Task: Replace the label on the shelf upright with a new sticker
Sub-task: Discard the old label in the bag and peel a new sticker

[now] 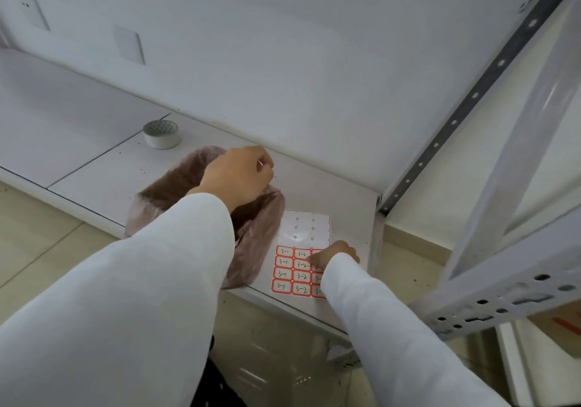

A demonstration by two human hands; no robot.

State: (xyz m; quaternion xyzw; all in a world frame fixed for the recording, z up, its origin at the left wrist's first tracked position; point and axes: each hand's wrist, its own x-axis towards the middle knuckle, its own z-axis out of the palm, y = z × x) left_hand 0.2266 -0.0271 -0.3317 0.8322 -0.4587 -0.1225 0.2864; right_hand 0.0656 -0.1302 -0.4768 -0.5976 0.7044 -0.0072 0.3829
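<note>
A sticker sheet [295, 268] with red-bordered labels marked 3-1 and 3-2 lies on the low white shelf board [339, 199]; its upper part is peeled bare. My right hand [334, 254] rests on the sheet's right column, fingers pressed on a label. My left hand [239, 177] hovers over a pink-lined bin [251, 236], fingers pinched together; a small pale sliver shows at the fingertips, too small to identify. The perforated grey shelf upright [471, 98] rises at the right.
A roll of white tape [162, 134] stands on the shelf board at the back left. A grey metal shelf frame [515, 293] with holes juts out at the right. Beige floor tiles [37, 236] lie below.
</note>
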